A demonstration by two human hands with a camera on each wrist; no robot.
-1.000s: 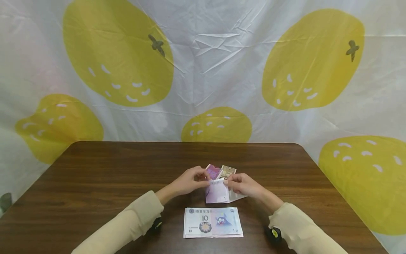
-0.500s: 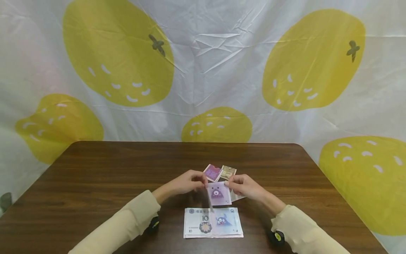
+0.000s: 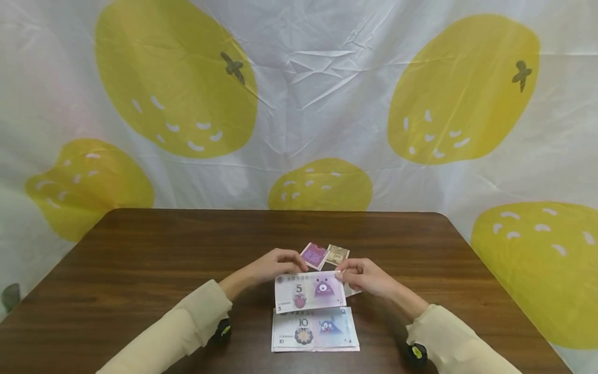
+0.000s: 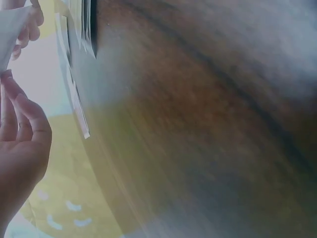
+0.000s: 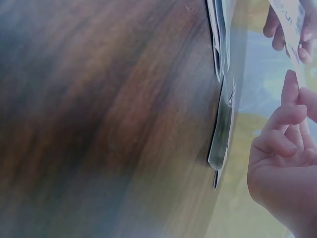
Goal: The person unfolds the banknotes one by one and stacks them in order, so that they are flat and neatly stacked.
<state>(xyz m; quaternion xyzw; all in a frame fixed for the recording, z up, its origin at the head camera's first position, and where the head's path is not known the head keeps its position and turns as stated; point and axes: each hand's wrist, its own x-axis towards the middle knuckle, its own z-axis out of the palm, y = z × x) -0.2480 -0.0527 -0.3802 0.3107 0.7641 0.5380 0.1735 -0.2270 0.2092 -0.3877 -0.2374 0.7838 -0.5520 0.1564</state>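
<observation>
A purple play banknote (image 3: 310, 292) marked 5 is spread wide in the head view, raised and overlapping the back edge of the play banknotes (image 3: 322, 330) marked 10. My right hand (image 3: 366, 275) pinches its upper right corner between thumb and forefinger. At its top edge, left of the middle, are the fingertips of my left hand (image 3: 277, 264). In the left wrist view, the left hand's fingertips (image 4: 7, 74) pinch the note's edge. The right wrist view shows the note (image 5: 292, 25) seen nearly edge-on, running up from the right hand's fingertips (image 5: 290, 82).
Behind the hands lie a magenta note (image 3: 314, 254) and a yellowish-brown note (image 3: 337, 254) on the dark wooden table (image 3: 187, 234). Part of a pale note (image 3: 351, 291) shows beneath my right hand. A lemon-print cloth (image 3: 322, 104) hangs past the table's far edge.
The folded purple note has been opened out to the left, so its 5 now shows. Both hands have come slightly nearer, and the note now overlaps the 10 notes.
</observation>
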